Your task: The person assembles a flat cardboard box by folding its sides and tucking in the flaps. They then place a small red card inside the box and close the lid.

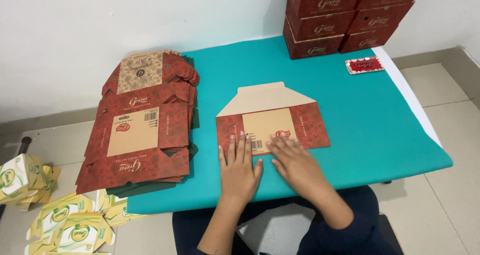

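Two bare hands press flat on a folded red and tan cardboard box blank (272, 125) that lies near the middle of the teal-covered desk (380, 130), close to its near edge. The left hand (239, 167) is spread open, palm down, fingers resting on the blank's lower left part and gripping nothing. The right hand (295, 162) lies just beside it, also open and flat, its fingertips on the blank's lower middle. A plain tan flap of the blank points away from the person.

At the desk's left end sits a tall stack of flat red patterned cardboard blanks (142, 125), well apart from the hands. Against the white wall at the far edge stand stacked red assembled boxes (345, 17), with a small red card (364, 65) just beside them. Yellow and green flattened cartons (70, 225) lie scattered on the tiled floor to the left.
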